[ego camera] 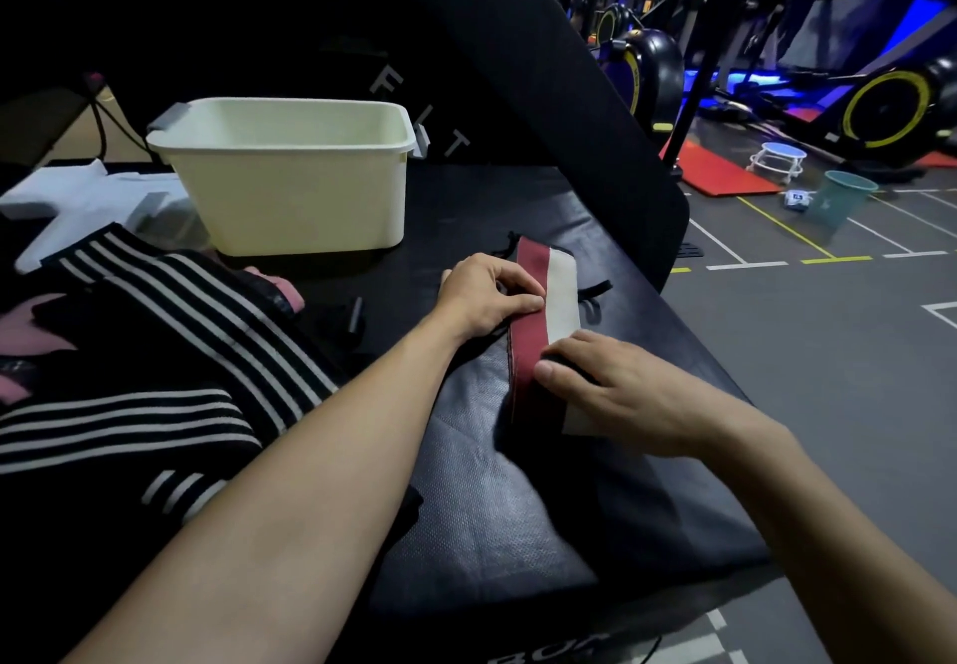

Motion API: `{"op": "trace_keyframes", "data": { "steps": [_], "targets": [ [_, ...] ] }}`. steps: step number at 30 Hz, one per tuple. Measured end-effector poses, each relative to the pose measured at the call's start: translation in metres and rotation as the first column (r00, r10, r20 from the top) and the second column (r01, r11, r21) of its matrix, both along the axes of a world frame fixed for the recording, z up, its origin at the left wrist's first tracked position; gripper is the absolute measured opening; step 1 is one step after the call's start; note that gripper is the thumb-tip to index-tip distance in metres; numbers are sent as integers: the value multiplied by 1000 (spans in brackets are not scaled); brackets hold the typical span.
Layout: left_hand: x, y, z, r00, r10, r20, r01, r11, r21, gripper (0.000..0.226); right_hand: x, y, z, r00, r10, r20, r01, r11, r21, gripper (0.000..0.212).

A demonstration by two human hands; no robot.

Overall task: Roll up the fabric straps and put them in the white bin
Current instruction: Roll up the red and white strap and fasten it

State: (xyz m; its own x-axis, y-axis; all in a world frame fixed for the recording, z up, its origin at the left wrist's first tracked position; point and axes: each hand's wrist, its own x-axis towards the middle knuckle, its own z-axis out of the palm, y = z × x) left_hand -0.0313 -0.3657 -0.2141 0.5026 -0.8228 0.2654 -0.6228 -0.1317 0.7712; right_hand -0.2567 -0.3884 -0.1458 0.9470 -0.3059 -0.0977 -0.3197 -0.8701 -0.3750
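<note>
A red and white fabric strap (544,295) lies flat on the black padded bench (492,482), running away from me. My left hand (487,295) pinches its red left edge near the middle. My right hand (611,389) holds the near part of the strap, with the thumb on the red band and the fingers curled over the white band. The white bin (290,171) stands open at the back of the bench, left of the strap; its inside shows nothing. Several black straps with white stripes (171,352) lie in a heap at the left.
Pink fabric (31,332) peeks out under the striped heap, and white foam pieces (77,197) lie left of the bin. A black upright pad (544,67) rises behind the bench. Right of the bench is gym floor with a teal bucket (841,197) and exercise bikes.
</note>
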Motion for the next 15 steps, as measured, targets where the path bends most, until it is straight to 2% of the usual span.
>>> {"op": "trace_keyframes", "data": {
  "steps": [6, 11, 15],
  "targets": [
    [2, 0, -1, 998, 31, -63, -34, 998, -57, 12, 6, -14, -2, 998, -42, 50, 35, 991, 132, 35],
    [2, 3, 0, 995, 90, -35, -92, 993, -70, 12, 6, -23, 10, 998, -49, -29, 54, 981, 185, 32],
    [2, 0, -1, 999, 51, -12, -51, 997, -64, 12, 17, -27, 17, 999, -12, -51, 21, 984, 179, 35]
  ]
}}
